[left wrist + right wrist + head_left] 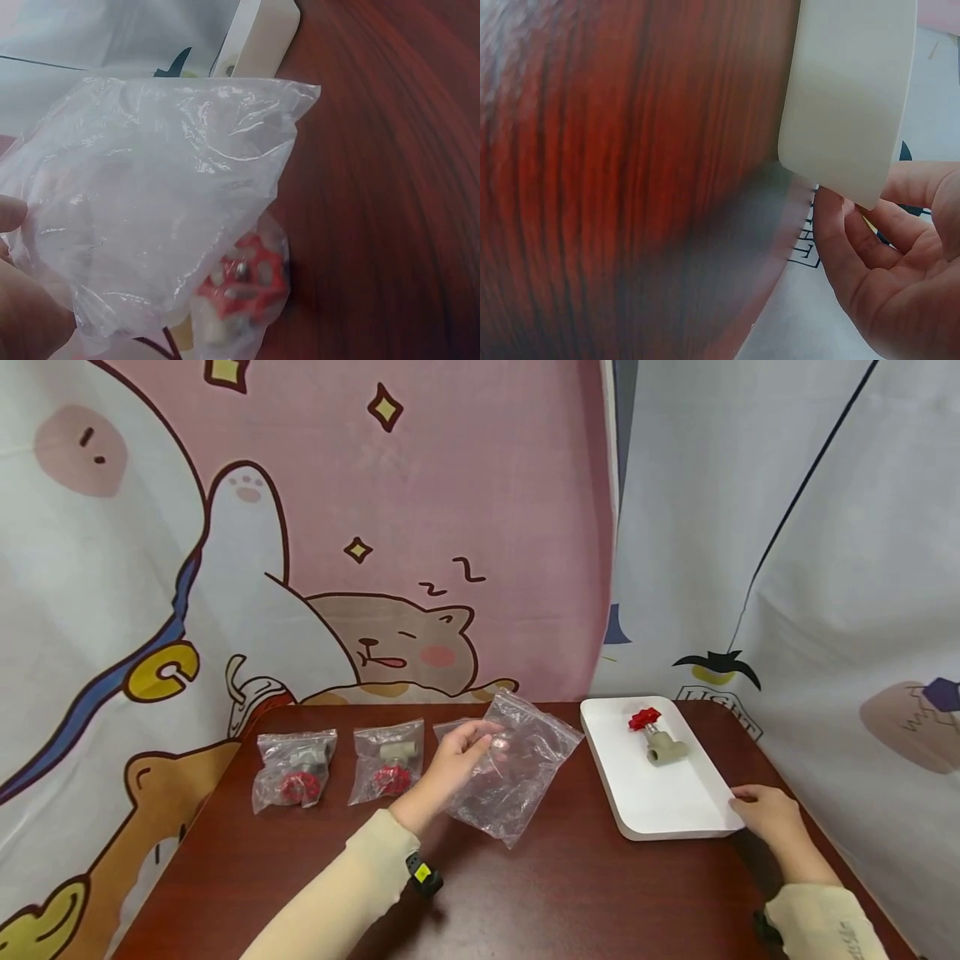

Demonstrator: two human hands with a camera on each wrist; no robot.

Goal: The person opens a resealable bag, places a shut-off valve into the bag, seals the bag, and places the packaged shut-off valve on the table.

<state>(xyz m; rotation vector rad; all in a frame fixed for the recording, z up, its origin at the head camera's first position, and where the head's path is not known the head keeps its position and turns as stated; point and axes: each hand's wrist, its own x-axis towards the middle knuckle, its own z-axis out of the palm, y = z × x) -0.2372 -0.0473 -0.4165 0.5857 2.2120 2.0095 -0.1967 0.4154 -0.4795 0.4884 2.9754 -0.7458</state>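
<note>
My left hand pinches a clear plastic zip bag by its side, above the table; no valve shows inside it. Partly hidden behind that bag, in the left wrist view, is another bagged valve with a red handwheel. On the right, my right hand grips the near right corner of a white tray, thumb and fingers on its edge. Inside the tray lies an unbagged grey-beige valve with a red handwheel.
Two more clear bags stand in a row at the left: one bagged valve and, nearer the middle, another bagged valve. All rest on a dark red-brown wooden table. A printed cloth hangs behind the table's back edge.
</note>
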